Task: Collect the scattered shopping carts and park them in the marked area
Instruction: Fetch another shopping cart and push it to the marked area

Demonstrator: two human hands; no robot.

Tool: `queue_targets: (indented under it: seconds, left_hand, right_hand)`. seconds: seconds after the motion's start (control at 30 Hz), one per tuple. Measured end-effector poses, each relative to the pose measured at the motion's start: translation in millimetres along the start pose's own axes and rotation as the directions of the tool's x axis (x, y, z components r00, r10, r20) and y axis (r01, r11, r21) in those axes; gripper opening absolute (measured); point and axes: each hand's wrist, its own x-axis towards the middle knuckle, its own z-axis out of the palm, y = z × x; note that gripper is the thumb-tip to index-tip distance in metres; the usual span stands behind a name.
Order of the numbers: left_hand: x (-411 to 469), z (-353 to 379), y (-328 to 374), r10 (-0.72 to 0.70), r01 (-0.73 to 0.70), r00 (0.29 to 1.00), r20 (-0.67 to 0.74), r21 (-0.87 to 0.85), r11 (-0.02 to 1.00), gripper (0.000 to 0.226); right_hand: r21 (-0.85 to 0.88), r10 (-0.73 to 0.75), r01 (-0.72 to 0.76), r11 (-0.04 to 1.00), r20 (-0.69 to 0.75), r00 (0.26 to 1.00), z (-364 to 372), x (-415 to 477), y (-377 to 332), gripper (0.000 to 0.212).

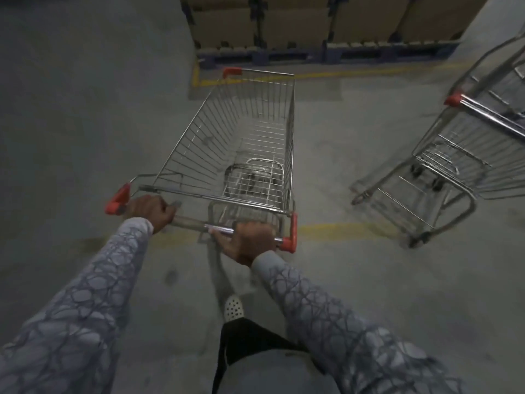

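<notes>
Seemingly, a second cart (466, 143) is parked already; the near cart (238, 143), its handle (193, 222) clasped by left grip (152, 211) and right grip (250, 243), is not yet.

Blurring, the second shopping cart (460, 163) is running off the right edge. Up top, cardboard boxes (298, 21) are getting clipped. Along the handle bar (193, 223), left hand (152, 211) and right hand (252, 241) are hiding stretches.

- The grey concrete floor (85, 109) carries a near yellow line (335, 231) painted across it and a far yellow line (355, 73) by the pallets.
- A shopping cart (241, 132) stands at the centre.
- A second cart (454, 155) stands at the right, apart.
- Dark pallets (312, 54) sit at the far edge.
- A white shoe (234, 307) stands near.
</notes>
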Motion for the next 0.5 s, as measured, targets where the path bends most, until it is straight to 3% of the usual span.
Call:
queue_targets:
  seconds: [0.13, 0.3, 0.5]
  left_hand:
    - [40.2, 1.3, -37.2, 0.022, -0.021, 0.999, -0.029, 0.037, 0.999, 0.035]
    - [99.9, -12.8, -68.4, 0.049, -0.049, 0.996, -0.069, 0.006, 0.999, 0.047]
    - [185.0, -35.9, -85.3, 0.054, -0.062, 0.989, -0.134, -0.055, 0.997, 0.038]
  right_hand:
    - [-0.001, -0.02, 0.02, 1.0, 0.047, 0.999, 15.1, 31.4, -33.8, 0.08]
    - [0.007, 0.021, -0.021, 1.0, 0.081, 0.997, 14.2, 86.4, -69.7, 0.078]
    - [-0.065, 0.156, -0.157, 0.986, -0.015, 0.988, 32.3, 174.0, -84.7, 0.075]
